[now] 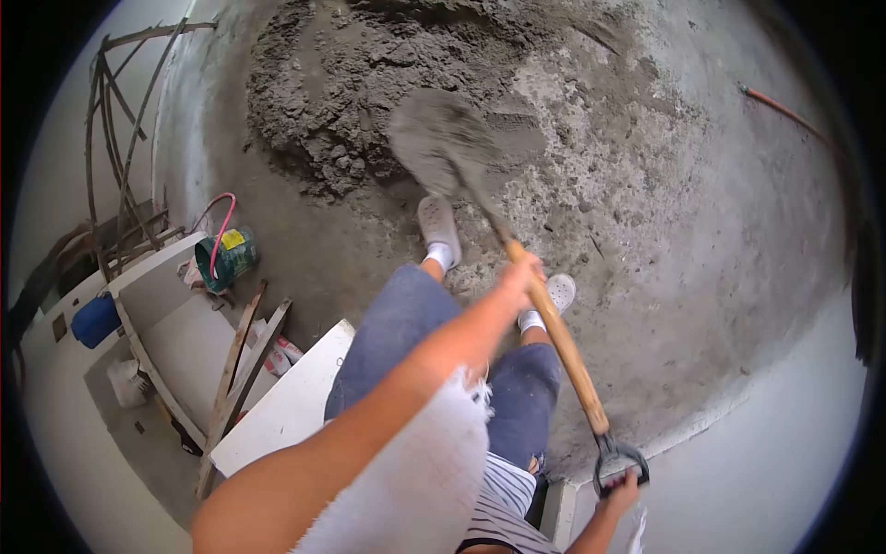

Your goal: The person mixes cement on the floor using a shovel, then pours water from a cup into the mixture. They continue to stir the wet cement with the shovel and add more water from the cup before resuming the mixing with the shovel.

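Note:
A shovel (pixel 574 365) with a wooden shaft slants across the view. My left hand (pixel 524 280) is wrapped round the shaft's lower part, close to the metal socket. At the other end, my right hand (pixel 624 493) grips the dark D-shaped handle (pixel 616 454). The shovel's blade, coated in grey and smeared by motion, is at the near edge of a heap of wet grey mortar (pixel 341 102). My feet, in pale clogs (pixel 439 227), stand on either side of the shaft.
A green bucket (pixel 242 257) with a pink handle stands left, beside a white trough-like structure (pixel 180 319). Wooden boards (pixel 245 355) lean there, near a blue container (pixel 95 321). Branch-like poles (pixel 115 138) rest against the left wall. A reddish rod (pixel 780 108) lies far right.

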The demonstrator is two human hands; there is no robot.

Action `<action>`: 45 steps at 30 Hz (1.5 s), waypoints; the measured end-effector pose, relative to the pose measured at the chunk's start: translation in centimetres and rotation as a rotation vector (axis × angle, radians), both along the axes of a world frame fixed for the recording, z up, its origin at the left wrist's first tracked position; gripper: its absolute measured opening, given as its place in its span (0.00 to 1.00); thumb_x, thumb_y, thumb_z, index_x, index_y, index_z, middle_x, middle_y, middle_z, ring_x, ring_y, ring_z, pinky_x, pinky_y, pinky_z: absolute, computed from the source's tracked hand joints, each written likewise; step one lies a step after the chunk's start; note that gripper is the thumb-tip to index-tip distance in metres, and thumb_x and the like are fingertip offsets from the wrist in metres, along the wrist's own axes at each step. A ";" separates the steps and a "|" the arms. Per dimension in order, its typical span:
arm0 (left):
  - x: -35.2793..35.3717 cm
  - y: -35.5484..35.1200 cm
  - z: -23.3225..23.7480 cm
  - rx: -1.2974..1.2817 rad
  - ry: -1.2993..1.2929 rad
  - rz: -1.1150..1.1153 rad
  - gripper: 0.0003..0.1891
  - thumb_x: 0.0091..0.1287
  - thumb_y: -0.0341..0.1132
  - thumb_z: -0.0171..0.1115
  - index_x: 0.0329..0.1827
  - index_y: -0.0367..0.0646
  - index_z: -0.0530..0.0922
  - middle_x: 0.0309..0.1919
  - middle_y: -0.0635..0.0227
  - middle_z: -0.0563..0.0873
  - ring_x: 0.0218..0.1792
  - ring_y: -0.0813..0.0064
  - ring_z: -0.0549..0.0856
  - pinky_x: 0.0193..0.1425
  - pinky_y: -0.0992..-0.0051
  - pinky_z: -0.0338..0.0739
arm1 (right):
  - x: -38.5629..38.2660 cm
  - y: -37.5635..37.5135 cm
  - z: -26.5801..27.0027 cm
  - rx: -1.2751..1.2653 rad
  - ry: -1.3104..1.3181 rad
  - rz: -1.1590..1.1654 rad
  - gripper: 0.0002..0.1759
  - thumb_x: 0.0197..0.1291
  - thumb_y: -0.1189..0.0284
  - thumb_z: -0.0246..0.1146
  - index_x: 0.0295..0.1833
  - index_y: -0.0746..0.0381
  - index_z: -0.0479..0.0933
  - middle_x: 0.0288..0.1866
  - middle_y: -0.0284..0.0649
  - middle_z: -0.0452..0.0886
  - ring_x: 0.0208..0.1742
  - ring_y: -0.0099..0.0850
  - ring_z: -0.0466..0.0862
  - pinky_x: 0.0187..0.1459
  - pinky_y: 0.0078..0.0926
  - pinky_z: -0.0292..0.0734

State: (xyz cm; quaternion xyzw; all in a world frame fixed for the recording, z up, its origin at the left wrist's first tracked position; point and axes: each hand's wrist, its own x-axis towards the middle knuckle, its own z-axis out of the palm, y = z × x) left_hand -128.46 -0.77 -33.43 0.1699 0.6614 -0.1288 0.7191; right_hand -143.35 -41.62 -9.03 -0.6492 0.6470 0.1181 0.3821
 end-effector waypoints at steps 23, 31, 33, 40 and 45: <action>23.0 18.9 2.4 -0.120 -0.214 0.052 0.07 0.56 0.35 0.55 0.25 0.45 0.67 0.18 0.68 0.71 0.22 0.69 0.74 0.31 0.65 0.75 | 22.6 22.5 4.6 -0.331 -0.445 0.515 0.10 0.55 0.78 0.58 0.22 0.64 0.71 0.19 0.34 0.71 0.22 0.25 0.69 0.27 0.25 0.64; 21.9 28.8 12.3 -0.249 -0.496 0.543 0.07 0.54 0.35 0.60 0.27 0.47 0.70 0.22 0.73 0.76 0.25 0.76 0.77 0.34 0.72 0.78 | 34.9 36.4 24.4 -0.214 -0.883 2.039 0.09 0.44 0.74 0.65 0.25 0.56 0.69 0.21 0.32 0.66 0.22 0.30 0.69 0.24 0.27 0.59; 19.8 30.7 10.7 -0.038 -0.218 0.208 0.07 0.58 0.34 0.56 0.33 0.42 0.69 0.26 0.65 0.76 0.25 0.68 0.78 0.35 0.64 0.79 | 35.2 40.0 21.0 0.130 -0.774 2.331 0.11 0.38 0.72 0.66 0.24 0.52 0.69 0.20 0.29 0.67 0.21 0.30 0.70 0.24 0.29 0.60; 21.3 23.2 8.2 0.222 0.079 -0.005 0.07 0.53 0.31 0.59 0.29 0.39 0.71 0.20 0.63 0.74 0.21 0.68 0.77 0.28 0.60 0.76 | 37.5 30.3 15.5 0.398 -0.520 2.594 0.08 0.40 0.69 0.62 0.21 0.51 0.67 0.17 0.29 0.70 0.19 0.31 0.73 0.24 0.32 0.63; 18.6 13.3 12.2 0.308 -0.056 0.161 0.07 0.56 0.31 0.61 0.26 0.40 0.72 0.17 0.65 0.74 0.16 0.71 0.77 0.19 0.68 0.74 | 38.0 20.1 12.7 0.613 0.096 2.938 0.03 0.34 0.68 0.60 0.17 0.51 0.73 0.17 0.32 0.77 0.23 0.33 0.81 0.27 0.32 0.70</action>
